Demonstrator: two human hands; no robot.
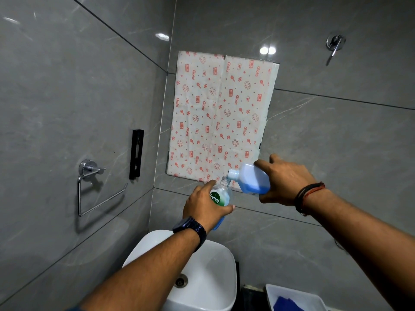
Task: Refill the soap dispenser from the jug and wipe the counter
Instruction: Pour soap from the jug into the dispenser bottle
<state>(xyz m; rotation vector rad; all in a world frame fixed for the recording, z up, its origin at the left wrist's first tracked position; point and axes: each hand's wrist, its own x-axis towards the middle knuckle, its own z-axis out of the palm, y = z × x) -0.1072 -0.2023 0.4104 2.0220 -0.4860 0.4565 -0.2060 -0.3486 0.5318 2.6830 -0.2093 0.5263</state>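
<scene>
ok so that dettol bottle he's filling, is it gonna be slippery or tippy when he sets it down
Probably slick: the Dettol bottle looks like smooth clear plastic, and any drips from the jug would make it worse. Likely light and squeezable, since the left hand wraps it easily. It may tip readily, being narrow, only partly full and open at the neck.

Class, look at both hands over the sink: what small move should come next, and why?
Probably tip the jug a little steeper. The right hand holds it tilted, spout just above the open neck of the dispenser gripped by the left hand; its blue soap sits low, away from the spout.
</scene>
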